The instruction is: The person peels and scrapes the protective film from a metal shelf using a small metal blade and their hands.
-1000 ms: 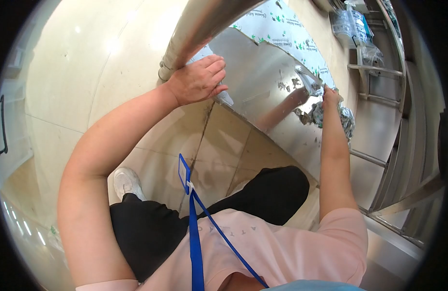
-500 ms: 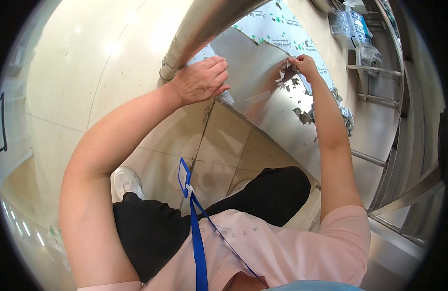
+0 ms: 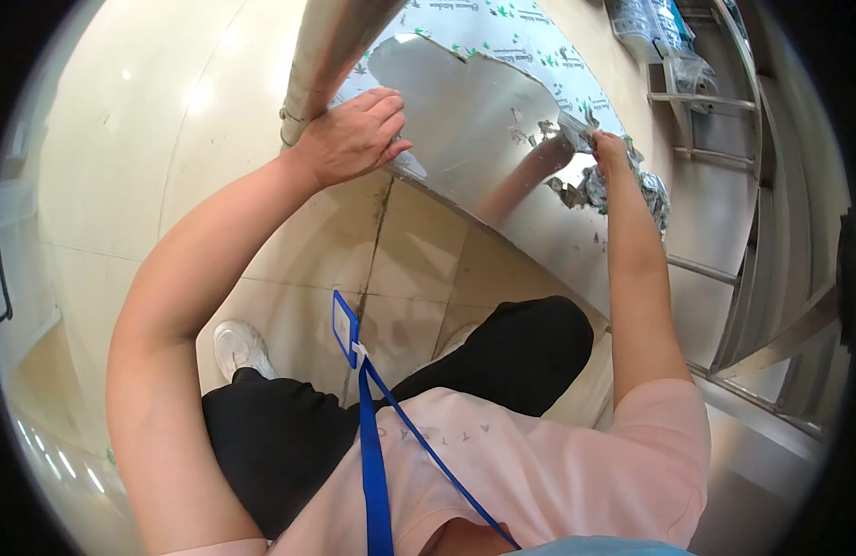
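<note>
A shiny metal panel [image 3: 465, 120] is partly covered by white protective film [image 3: 502, 28] with green leaf prints and lettering. The film's torn border runs across the panel. My right hand [image 3: 611, 153] is closed in a pinch on a peeled film strip [image 3: 576, 130], which stretches up from the fingers to the torn border. Crumpled film scraps [image 3: 590, 190] lie beside that hand and under its wrist. My left hand [image 3: 358, 139] rests on the panel's near corner beside a round metal leg [image 3: 308, 83], fingers slightly bent and thumb apart.
A metal rack [image 3: 706, 100] with rails stands on the right, holding plastic-wrapped goods [image 3: 655, 28]. Beige floor tiles [image 3: 122, 185] surround the panel. A blue-framed badge [image 3: 346, 326] hangs on a lanyard before my knees. A clear plastic box [image 3: 20, 250] stands at the far left.
My right hand has moved right and slightly down, and a longer strip of film has come loose, baring more metal. My left hand stays on the corner; the view has shifted slightly.
</note>
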Action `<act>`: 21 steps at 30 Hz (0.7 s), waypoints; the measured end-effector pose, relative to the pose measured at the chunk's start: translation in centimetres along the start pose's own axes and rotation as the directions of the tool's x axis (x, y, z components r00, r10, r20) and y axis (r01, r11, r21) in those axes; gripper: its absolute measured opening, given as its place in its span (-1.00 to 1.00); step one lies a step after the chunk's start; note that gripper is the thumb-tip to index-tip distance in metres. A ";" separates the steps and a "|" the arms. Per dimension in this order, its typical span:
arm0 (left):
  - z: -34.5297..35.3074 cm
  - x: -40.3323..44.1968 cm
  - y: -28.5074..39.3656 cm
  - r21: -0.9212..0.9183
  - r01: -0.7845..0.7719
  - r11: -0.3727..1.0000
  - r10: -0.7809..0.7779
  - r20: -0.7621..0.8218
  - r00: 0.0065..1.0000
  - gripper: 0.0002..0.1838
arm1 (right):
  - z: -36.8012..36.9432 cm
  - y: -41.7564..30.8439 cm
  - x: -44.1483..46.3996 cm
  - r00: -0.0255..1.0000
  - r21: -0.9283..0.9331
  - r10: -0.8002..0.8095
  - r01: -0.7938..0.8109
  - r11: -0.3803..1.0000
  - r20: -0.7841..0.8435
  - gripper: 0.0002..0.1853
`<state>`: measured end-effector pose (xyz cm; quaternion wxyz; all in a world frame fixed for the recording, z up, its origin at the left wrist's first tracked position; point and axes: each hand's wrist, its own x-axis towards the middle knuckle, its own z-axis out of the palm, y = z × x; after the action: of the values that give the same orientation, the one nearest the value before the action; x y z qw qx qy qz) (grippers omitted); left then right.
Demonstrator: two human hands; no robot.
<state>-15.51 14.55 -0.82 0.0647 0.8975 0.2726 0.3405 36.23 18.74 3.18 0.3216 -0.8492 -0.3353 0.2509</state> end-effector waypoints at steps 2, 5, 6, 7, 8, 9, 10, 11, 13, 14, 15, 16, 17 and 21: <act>-0.1 0.0 0.1 -0.009 0.012 1.000 -0.012 0.028 1.000 -0.71 | -1.5 0.8 -0.4 0.998 -0.059 0.025 -0.028 0.998 -0.062 -0.93; -0.3 0.0 0.1 -0.013 0.011 1.000 -0.010 0.027 1.000 -0.71 | -3.8 1.4 -2.0 0.982 -0.149 0.087 -0.113 0.982 -0.168 -0.88; -0.3 0.0 0.1 0.014 -0.001 1.000 0.001 0.004 1.000 -0.72 | -5.4 2.2 -1.6 0.971 -0.178 0.102 -0.142 0.974 -0.217 -0.85; -0.2 0.1 0.1 0.041 -0.013 0.999 0.014 -0.019 1.000 -0.73 | -7.0 2.9 -1.2 0.957 -0.204 0.116 -0.173 0.964 -0.265 -0.82; -0.2 0.1 0.1 0.068 -0.025 0.997 0.028 -0.044 0.999 -0.73 | -10.3 5.0 -0.5 0.928 -0.180 0.157 -0.227 0.957 -0.337 -0.82; -0.2 0.1 0.2 0.058 -0.021 0.998 0.022 -0.020 1.000 -0.73 | -15.1 8.0 0.1 0.893 -0.086 0.211 -0.265 0.960 -0.397 -0.82; -0.3 0.2 0.2 0.051 -0.013 0.999 0.013 -0.001 1.000 -0.73 | -20.1 10.8 0.8 0.854 0.031 0.266 -0.282 0.959 -0.448 -0.81; -0.3 0.2 0.3 0.040 -0.004 0.999 0.004 0.018 1.000 -0.73 | -24.7 12.9 1.0 0.833 0.086 0.264 -0.255 0.963 -0.486 -0.81; -0.1 0.3 0.5 0.047 -0.003 0.999 0.002 0.017 1.000 -0.72 | -26.2 10.0 -3.5 0.876 -0.070 0.007 -0.047 0.996 -0.482 -0.82; 0.1 0.3 0.6 0.063 0.000 0.998 -0.001 0.016 1.000 -0.72 | -26.7 9.1 -5.8 0.875 -0.146 -0.114 0.050 0.988 -0.470 -0.82; 0.2 0.3 0.7 0.082 0.004 0.997 -0.006 0.021 1.000 -0.73 | -26.7 7.7 -6.2 0.906 -0.296 -0.137 0.014 0.955 -0.401 -0.78; 0.3 0.4 0.8 0.072 0.002 0.997 -0.001 -0.009 1.000 -0.75 | -26.2 7.3 -5.9 0.934 -0.299 -0.229 0.143 0.944 -0.276 -0.81; 0.3 0.6 0.9 0.055 -0.001 0.998 0.001 -0.006 1.000 -0.76 | -22.2 4.3 -8.1 0.920 -0.265 -0.243 0.163 0.951 -0.307 -0.83; 0.0 0.4 0.8 0.017 0.008 1.000 -0.008 0.003 1.000 -0.78 | -11.4 1.4 -7.8 0.894 -0.781 -0.446 0.305 0.545 0.038 -0.79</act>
<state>-14.88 14.10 -0.31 0.0588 0.8975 0.2789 0.3364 39.04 7.92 11.44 0.0011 -0.8289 -0.5559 -0.0623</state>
